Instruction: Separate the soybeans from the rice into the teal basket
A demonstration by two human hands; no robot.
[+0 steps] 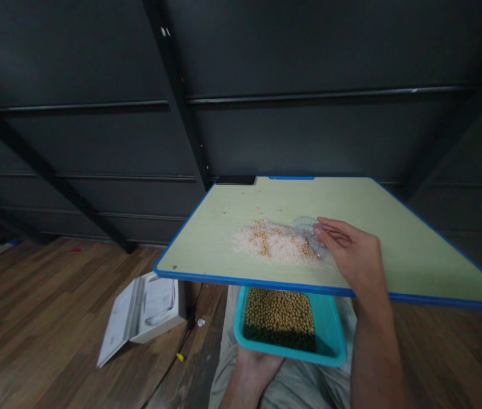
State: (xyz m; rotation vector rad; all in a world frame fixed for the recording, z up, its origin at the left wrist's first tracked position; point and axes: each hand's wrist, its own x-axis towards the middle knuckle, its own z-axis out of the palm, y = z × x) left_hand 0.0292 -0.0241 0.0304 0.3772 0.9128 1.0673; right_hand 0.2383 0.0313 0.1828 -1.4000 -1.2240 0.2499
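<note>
On the pale green board a pile of white rice grains (287,247) is mixed with yellow beans (263,233). My right hand (348,244) is closed in a pinch on a clear plastic piece (309,227), curved and patterned, at the right side of the pile; its full shape is hard to make out. Below the board's front edge is a turquoise plastic tray (330,326) with many yellow beans (281,315) in it. My left hand (255,366) holds this tray from underneath, its fingers mostly hidden by the tray.
The board (419,250) has a blue rim, with a flat black object (235,180) at its far left corner. A few stray beans lie on it. An open white box (151,307) and a black cable (176,349) are on the wooden floor. A dark panelled wall (309,130) rises behind.
</note>
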